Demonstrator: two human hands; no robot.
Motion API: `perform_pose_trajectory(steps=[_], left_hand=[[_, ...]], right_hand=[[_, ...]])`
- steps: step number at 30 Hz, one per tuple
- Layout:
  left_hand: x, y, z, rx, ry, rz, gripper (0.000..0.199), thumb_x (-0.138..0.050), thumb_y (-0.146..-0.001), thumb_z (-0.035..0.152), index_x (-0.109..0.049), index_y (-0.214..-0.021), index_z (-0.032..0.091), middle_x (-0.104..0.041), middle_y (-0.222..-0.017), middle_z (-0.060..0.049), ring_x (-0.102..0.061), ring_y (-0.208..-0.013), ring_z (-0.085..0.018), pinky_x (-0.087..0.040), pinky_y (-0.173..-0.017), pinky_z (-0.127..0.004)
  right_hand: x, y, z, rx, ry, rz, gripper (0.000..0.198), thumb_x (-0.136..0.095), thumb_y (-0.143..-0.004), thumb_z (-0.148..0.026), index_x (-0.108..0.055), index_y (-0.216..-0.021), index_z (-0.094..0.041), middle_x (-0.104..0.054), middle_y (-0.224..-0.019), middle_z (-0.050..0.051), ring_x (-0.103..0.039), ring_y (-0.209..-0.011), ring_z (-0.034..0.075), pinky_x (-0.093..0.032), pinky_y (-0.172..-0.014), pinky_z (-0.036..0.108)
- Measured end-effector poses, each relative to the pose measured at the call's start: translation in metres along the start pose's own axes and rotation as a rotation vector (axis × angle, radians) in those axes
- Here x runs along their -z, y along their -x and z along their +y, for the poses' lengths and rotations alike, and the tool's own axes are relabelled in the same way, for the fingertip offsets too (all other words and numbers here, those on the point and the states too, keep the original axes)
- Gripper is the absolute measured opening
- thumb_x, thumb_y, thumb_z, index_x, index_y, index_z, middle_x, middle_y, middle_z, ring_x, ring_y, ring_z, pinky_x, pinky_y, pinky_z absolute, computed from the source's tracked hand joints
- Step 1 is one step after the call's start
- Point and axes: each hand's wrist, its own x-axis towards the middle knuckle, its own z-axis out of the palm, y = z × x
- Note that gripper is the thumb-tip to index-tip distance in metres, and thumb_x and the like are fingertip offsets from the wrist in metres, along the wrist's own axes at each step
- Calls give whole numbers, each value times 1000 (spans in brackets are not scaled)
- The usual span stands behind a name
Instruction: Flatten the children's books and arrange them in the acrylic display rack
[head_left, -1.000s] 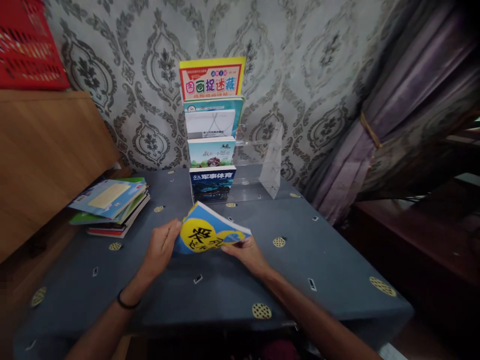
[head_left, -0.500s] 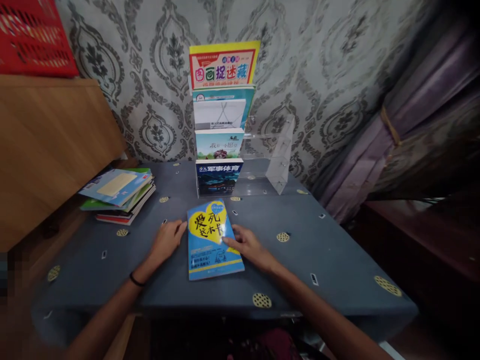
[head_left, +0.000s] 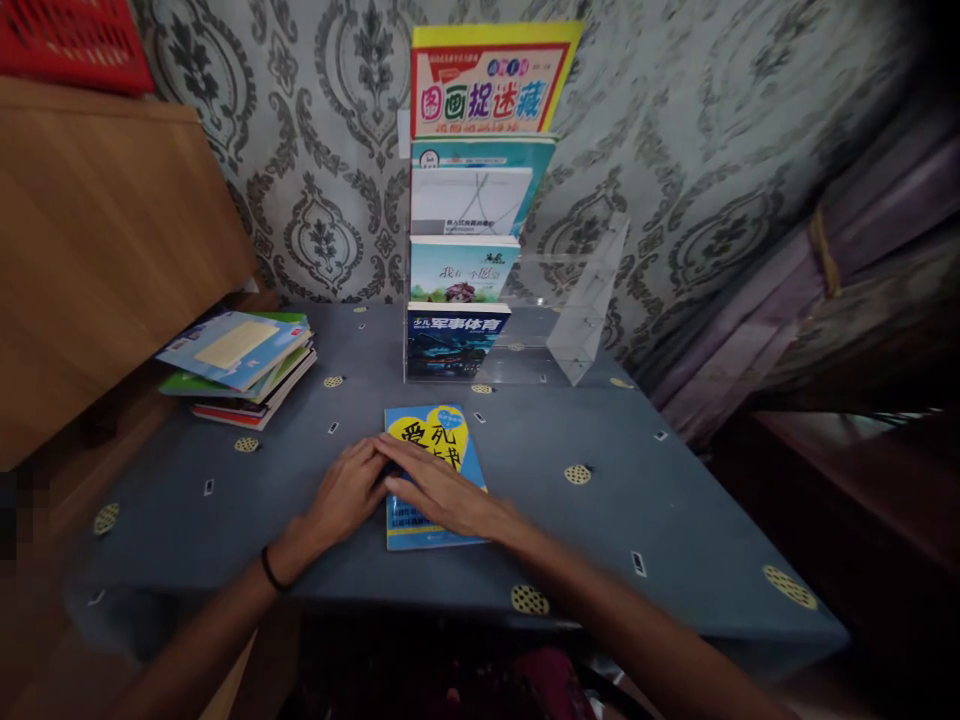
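Observation:
A blue paperback book (head_left: 439,538) with a yellow heart on its cover lies closed and flat near the front of the table. My right hand (head_left: 442,490) reaches across the cover, fingers stretched toward the book's left edge. Against that left edge rests my left hand (head_left: 349,495), its fingers extended and its fingertips meeting those of my right hand. The hands hide the middle of the cover and part of the left edge. A dark band circles my left wrist.
Behind the book stands a clear acrylic rack (head_left: 581,310) with several books in its left tiers, the lowest a dark blue book (head_left: 454,345). A stack of books (head_left: 244,355) sits at the table's left, beside a wooden cabinet (head_left: 112,250). A purple curtain (head_left: 757,320) hangs right.
My right hand has moved left from the book's right edge across its cover. My left hand has come rightward to the book's left edge. The camera view has shifted slightly.

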Motion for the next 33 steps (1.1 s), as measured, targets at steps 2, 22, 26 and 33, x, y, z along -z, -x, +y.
perform_pose_trajectory(steps=[2, 22, 26, 33], left_hand=[[1, 1, 0, 8, -8, 5, 29, -52, -98, 25, -61, -125, 19, -68, -123, -13, -64, -115, -29, -54, -97, -47], [0, -10, 3, -11, -100, -92, 39, -47, -102, 32, -58, -136, 18, -60, -143, -14, -49, -141, -28, -39, -115, -54], [-6, -36, 3, -88, -30, -233, 52, -44, -103, 42, -44, -150, 19, -45, -158, -13, -33, -151, -26, -24, -124, -51], [-22, -51, 56, -313, 32, -487, 68, -44, -101, 56, -32, -157, 19, -30, -165, -13, -22, -155, -25, -13, -127, -49]], right_hand=[[-6, -19, 4, -4, -23, -74, 66, -33, -104, -59, -35, -157, -21, -38, -162, 11, -35, -150, 24, -32, -123, 47], [42, -8, 102, -180, -128, 159, 60, -28, -104, -57, -49, -149, -23, -52, -153, 8, -47, -143, 26, -32, -122, 52], [43, -7, 96, -187, -257, 203, 59, -32, -103, -59, -52, -146, -25, -56, -150, 7, -51, -140, 25, -34, -120, 51], [44, -8, 94, -179, -239, 198, 71, -29, -99, -70, -53, -146, -22, -55, -151, 8, -50, -140, 24, -33, -121, 46]])
